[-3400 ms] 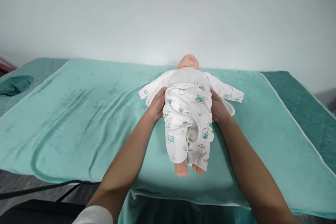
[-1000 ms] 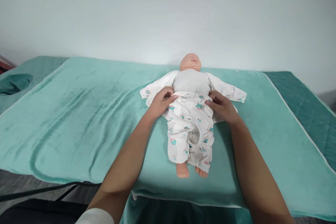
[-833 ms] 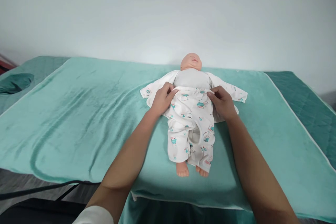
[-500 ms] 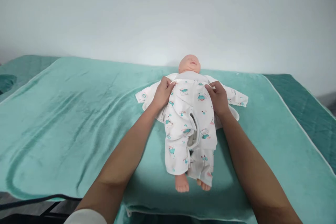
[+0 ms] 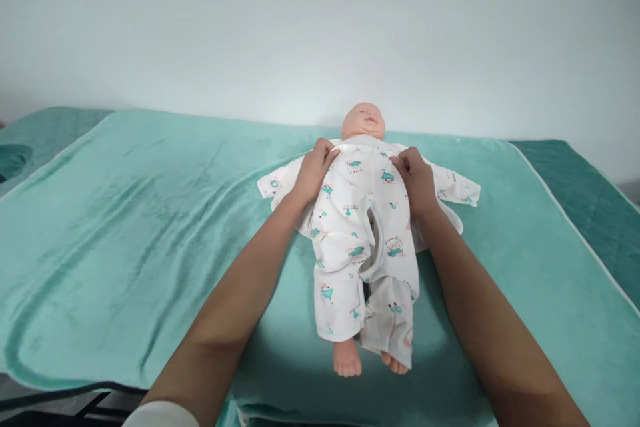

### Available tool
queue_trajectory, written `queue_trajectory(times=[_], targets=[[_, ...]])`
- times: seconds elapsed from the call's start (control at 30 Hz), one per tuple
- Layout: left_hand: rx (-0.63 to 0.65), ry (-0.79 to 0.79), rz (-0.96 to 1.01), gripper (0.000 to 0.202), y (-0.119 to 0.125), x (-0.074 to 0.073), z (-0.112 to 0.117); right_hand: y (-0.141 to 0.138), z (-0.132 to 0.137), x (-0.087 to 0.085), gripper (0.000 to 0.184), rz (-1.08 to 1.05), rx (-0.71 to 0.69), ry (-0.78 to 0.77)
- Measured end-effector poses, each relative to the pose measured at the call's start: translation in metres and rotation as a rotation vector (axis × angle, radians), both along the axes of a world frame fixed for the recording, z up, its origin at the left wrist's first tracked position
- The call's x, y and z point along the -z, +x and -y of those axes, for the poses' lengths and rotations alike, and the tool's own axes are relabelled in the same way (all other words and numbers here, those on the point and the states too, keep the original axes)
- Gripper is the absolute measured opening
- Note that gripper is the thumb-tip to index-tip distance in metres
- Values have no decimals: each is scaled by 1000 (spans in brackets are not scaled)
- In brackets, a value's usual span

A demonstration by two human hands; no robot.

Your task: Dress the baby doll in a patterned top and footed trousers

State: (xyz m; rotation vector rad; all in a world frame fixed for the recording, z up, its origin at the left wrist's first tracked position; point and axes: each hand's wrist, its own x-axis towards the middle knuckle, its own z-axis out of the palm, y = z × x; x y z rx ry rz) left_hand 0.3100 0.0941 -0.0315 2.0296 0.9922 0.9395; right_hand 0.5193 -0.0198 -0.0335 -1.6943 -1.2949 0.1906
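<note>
A baby doll [image 5: 364,121] lies on its back, head toward the wall and feet toward me. On its legs and belly are white printed baby pants [image 5: 345,213] with an open crotch; both feet stick out of the cuffs. A matching white shirt [image 5: 455,188] is spread beneath, its sleeves stretched out to both sides. My left hand [image 5: 315,170] pinches the waistband at its left corner, high on the doll's chest. At the waistband's right corner, my right hand [image 5: 416,177] pinches the cloth with bent fingers.
A mint-green plush blanket [image 5: 125,227] with wrinkles on the left covers the bed. Darker green quilted bedding [image 5: 585,193] shows at the right edge. A pale wall [image 5: 300,33] rises behind. A dark bar [image 5: 65,392] crosses the lower left corner.
Both hands have drawn the pants' waistband slightly farther up the doll's chest, toward its chin. The pants' right leg hangs straighter. The view has shifted a little.
</note>
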Motion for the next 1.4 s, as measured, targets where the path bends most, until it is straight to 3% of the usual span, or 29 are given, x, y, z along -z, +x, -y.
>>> queue_trajectory(times=[0.13, 0.27, 0.5, 0.67, 0.87, 1.07, 1.17, 1.23, 1.4], targets=[[-17, -85, -14, 15, 5, -2, -17, 9, -20, 1, 23, -61, 44, -110], [-27, -103, -52, 16, 8, -2, -21, 9, -23, 2, 24, -89, 70, -146], [20, 308, -160, 18, 11, 5, -24, 9, -18, 4, 13, 196, -64, 91], [27, 166, -178, 22, 11, 7, -32, 14, -25, 3, 15, 222, -114, -13], [-85, 109, -186, 20, 21, 2, -47, 18, -38, -6, 18, 243, 90, -162], [-154, 30, -201, 16, 26, 4, -53, 28, -56, -6, 22, 212, 115, -168], [-113, 20, -170, 3, 24, 5, -52, 27, -56, -4, 16, 144, 90, -145], [-25, 33, -125, 13, 22, 6, -49, 25, -53, -3, 7, 99, 31, -99], [122, 156, -165, 34, 11, 6, -36, 20, -34, -1, 29, 154, -215, 32]])
